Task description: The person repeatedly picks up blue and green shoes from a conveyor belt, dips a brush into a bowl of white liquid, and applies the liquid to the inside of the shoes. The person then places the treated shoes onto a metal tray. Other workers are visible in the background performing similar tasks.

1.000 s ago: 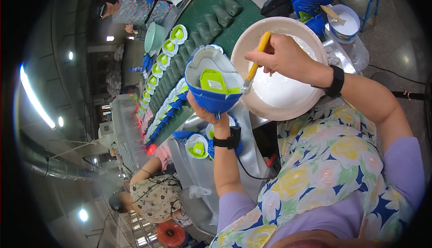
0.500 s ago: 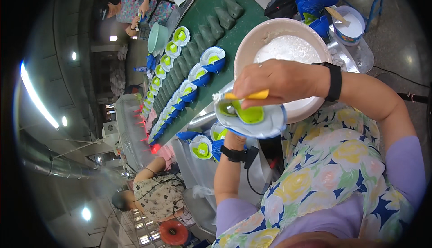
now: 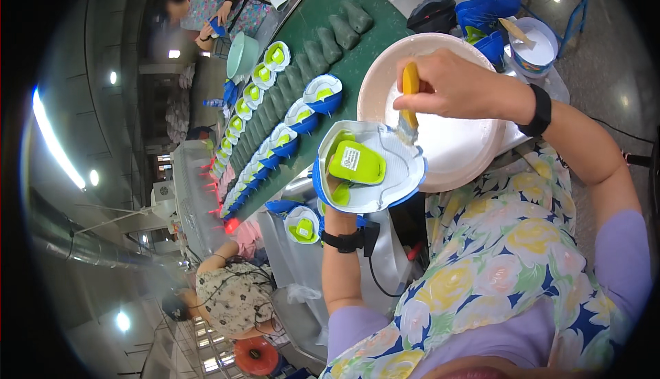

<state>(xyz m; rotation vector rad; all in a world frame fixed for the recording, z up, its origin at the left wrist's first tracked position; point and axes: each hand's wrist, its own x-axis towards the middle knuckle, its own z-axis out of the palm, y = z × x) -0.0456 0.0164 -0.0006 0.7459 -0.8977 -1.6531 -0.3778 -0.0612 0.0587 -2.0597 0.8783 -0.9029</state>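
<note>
Swung the yellow-handled brush (image 3: pixel 410 89) from left to right across the blue-and-white shoe upper (image 3: pixel 397 164), now at its right edge, clasped in the right hand (image 3: pixel 450 85). Gripping the upper in the mostly hidden left hand (image 3: pixel 335 184), just left of the pink basin (image 3: pixel 380 80). Probably coating the inner margin with white paste (image 3: pixel 457 151); next calls for following that edge round evenly. Showing a white label (image 3: pixel 350 158) on the green tongue (image 3: pixel 371 170), too small to read.

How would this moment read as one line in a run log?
left hand: holds blue upper | right hand: holds yellow brush, bristles at upper's edge | nearby: basin with white liquid
</note>
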